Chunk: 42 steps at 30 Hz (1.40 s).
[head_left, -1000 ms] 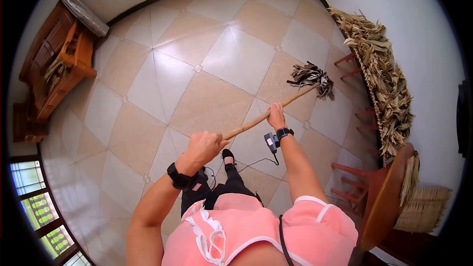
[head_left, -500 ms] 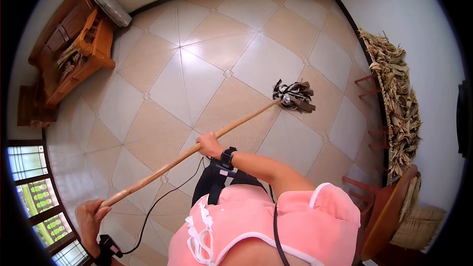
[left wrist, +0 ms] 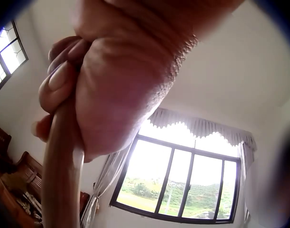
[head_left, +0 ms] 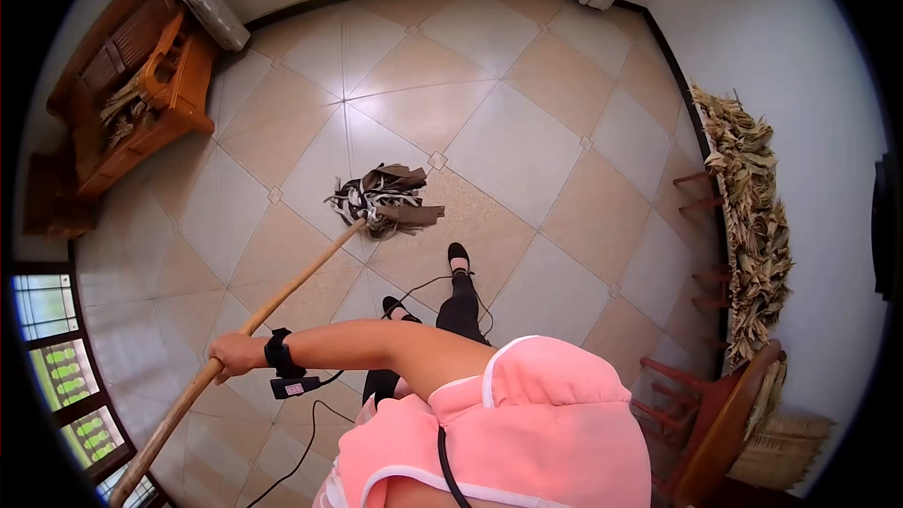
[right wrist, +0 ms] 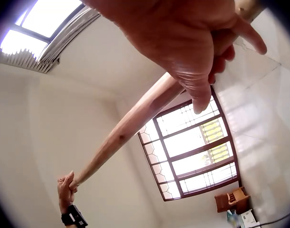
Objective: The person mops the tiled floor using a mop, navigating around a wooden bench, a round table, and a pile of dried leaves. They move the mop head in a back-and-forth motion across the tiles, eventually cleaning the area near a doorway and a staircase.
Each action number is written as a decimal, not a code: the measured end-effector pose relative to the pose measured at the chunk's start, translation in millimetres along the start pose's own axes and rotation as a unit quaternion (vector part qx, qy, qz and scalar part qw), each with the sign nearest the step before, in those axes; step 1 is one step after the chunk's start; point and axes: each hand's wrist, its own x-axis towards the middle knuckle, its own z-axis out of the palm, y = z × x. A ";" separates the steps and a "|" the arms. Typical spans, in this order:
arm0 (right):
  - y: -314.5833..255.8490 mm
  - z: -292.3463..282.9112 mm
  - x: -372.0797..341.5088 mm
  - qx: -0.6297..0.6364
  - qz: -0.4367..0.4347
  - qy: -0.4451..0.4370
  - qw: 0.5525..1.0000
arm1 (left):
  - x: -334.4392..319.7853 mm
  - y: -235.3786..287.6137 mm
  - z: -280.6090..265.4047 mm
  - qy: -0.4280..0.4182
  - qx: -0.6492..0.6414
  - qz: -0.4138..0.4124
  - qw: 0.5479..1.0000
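A rag mop with brown, black and white cloth strips (head_left: pixel 390 199) lies head-down on the tiled floor in the head view. Its long wooden handle (head_left: pixel 292 284) slants down to the lower left. My right hand (head_left: pixel 237 357) grips the handle partway along, the arm crossing in front of my body. Seen from the right wrist, the palm of the right hand (right wrist: pixel 183 42) lies against the wood. Far up the handle, my left hand (right wrist: pixel 66 191) holds the upper end. In the left wrist view, the left hand's curled fingers (left wrist: pixel 61 78) wrap the handle; the head view leaves this hand out.
Dried husks (head_left: pixel 752 226) lie along the right wall, above red stool legs. A round wooden tabletop (head_left: pixel 724 423) leans at lower right. On the left stands a wooden bench (head_left: pixel 141 85). Black cables (head_left: pixel 310 428) trail near my feet and body.
The mop head has swept left across the floor, from near the right wall to in front of my feet. Both hands moved left; the left hand has left the head view.
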 end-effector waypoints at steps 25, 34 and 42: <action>208.3 -459.5 -426.7 -0.363 0.436 0.423 0.706 | 215.6 511.0 191.8 -0.130 -0.203 0.377 0.895; 244.4 -512.8 -507.0 -0.428 0.439 0.422 0.668 | 194.4 605.5 218.2 -0.159 -0.187 0.515 0.821; 253.6 -415.0 -280.1 -0.406 0.282 0.338 0.801 | 255.5 376.4 175.0 -0.186 -0.126 0.343 0.912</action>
